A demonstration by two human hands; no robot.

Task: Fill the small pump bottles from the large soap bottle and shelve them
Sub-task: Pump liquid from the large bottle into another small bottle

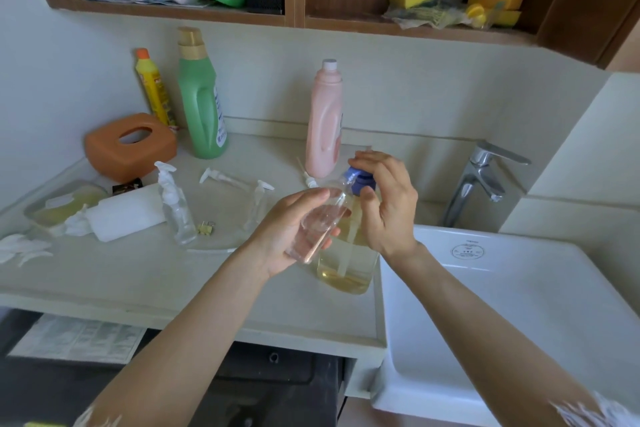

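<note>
My left hand (294, 229) grips a small clear bottle (318, 225), tilted with its open neck up against the blue pump head (360, 180) of the large soap bottle (346, 270). That large bottle stands by the sink and holds a low layer of yellow liquid. My right hand (384, 201) rests on top of the blue pump, fingers curved over it. Two more small clear pump bottles (178, 208) (256, 204) stand on the counter to the left. Loose white pump tops (221, 178) (306, 175) lie behind them.
A pink bottle (323, 121), a green bottle (201, 97), a yellow bottle (152, 87) and an orange tissue box (130, 146) stand at the back. White sink (519, 305) and tap (481, 180) are on the right. Wooden shelves (294, 15) with sponges and cloths hang above. A white cloth (124, 211) lies on the left.
</note>
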